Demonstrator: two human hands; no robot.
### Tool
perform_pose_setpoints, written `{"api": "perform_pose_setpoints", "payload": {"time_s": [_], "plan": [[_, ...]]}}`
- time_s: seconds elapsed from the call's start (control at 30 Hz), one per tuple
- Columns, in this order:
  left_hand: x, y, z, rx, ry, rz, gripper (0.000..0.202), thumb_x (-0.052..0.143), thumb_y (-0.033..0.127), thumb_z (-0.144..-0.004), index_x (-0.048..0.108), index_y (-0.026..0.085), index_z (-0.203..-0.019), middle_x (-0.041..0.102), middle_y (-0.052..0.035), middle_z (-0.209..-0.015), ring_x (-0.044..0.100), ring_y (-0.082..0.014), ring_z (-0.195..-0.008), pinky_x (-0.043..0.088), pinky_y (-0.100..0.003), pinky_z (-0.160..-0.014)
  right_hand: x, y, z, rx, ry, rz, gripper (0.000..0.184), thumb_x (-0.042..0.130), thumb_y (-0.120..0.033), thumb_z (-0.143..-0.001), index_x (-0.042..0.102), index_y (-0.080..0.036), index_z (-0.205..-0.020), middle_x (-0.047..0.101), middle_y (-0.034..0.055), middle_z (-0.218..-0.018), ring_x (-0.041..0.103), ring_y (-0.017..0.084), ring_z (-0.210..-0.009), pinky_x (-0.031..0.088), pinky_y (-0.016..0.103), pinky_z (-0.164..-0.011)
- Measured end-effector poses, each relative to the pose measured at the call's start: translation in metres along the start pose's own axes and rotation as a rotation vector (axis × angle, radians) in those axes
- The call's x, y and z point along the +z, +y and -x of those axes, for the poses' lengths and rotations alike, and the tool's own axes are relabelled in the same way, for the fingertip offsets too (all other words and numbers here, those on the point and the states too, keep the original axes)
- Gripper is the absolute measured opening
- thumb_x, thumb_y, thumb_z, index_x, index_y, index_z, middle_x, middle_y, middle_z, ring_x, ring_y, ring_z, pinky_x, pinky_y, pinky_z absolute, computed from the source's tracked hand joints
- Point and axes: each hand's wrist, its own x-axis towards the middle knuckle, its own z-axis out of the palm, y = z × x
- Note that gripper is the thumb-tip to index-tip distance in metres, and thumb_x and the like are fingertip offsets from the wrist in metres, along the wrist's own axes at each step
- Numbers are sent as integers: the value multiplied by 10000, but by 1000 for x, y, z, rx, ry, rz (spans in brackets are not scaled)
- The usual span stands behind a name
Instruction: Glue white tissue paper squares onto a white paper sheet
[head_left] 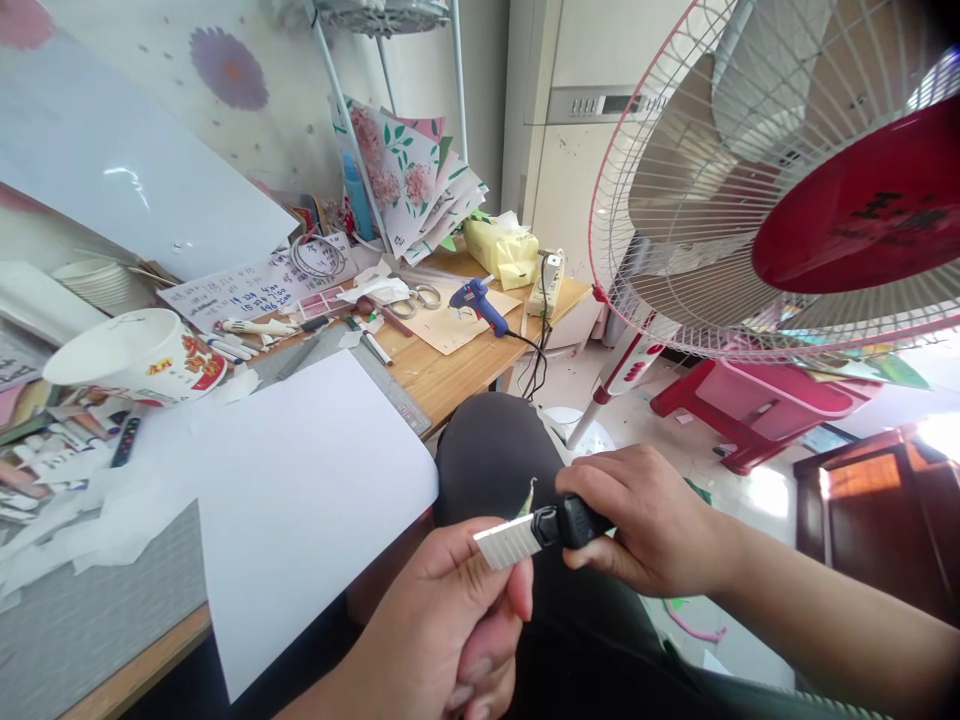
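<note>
My right hand point(649, 520) is wrapped round the black handle of a utility knife point(551, 525), held over my lap. Its segmented silver blade point(508, 540) sticks out to the left. My left hand point(457, 620) sits just below the blade with its fingers curled; the thumb and forefinger touch the blade's end. A large white sheet of paper point(300, 490) lies on the desk to the left and hangs over the desk edge, close to my left hand.
The wooden desk point(450, 375) holds a grey cutting mat point(90, 620), a paper bowl point(135, 355), a blue glue gun point(480, 300) with its cord, scissors point(416, 297) and paper scraps. A standing fan point(780, 170) is at the right above a pink stool point(750, 405).
</note>
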Motion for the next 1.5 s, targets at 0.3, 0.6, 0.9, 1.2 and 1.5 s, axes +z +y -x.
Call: {"api": "perform_pose_setpoints", "payload": {"time_s": [0.3, 0.6, 0.9, 1.2, 1.5], "plan": [[0, 0, 0, -5, -29, 15, 338, 551, 417, -876, 522, 169, -649, 254, 112, -382, 118, -11, -304, 190, -120, -324, 5, 18, 3, 101, 35, -28, 517, 291, -625, -897, 527, -166, -856, 544, 13, -633, 475, 126, -532, 314, 251, -518], [-1, -4, -2, -32, 4, -15, 345, 503, 432, -893, 536, 173, -668, 289, 97, -412, 137, -20, -325, 219, -139, -346, 16, 58, 11, 646, 91, -47, 442, 326, -628, -879, 436, -205, -813, 452, -23, -580, 418, 134, -511, 290, 244, -506], [3, 5, -5, 177, 291, -195, 292, 495, 388, -898, 651, 145, -855, 423, 38, -569, 355, -63, -468, 353, -191, -476, 5, 20, 10, 351, 78, -59, 419, 384, -577, -891, 518, -180, -900, 521, -5, -633, 438, 127, -525, 281, 248, -525], [1, -2, -8, 230, 352, -337, 272, 566, 392, -843, 512, 177, -684, 416, 55, -549, 356, -61, -441, 317, -193, -449, 11, -8, -1, 127, -83, 31, 449, 342, -567, -907, 538, -165, -869, 547, 8, -656, 458, 130, -530, 257, 269, -510], [0, -2, -5, 186, 342, -389, 254, 503, 351, -869, 544, 172, -693, 376, 62, -485, 302, -55, -401, 260, -180, -408, 11, -5, -1, 59, -9, 103, 469, 327, -574, -909, 541, -162, -836, 531, 0, -636, 445, 126, -519, 252, 273, -501]]}}
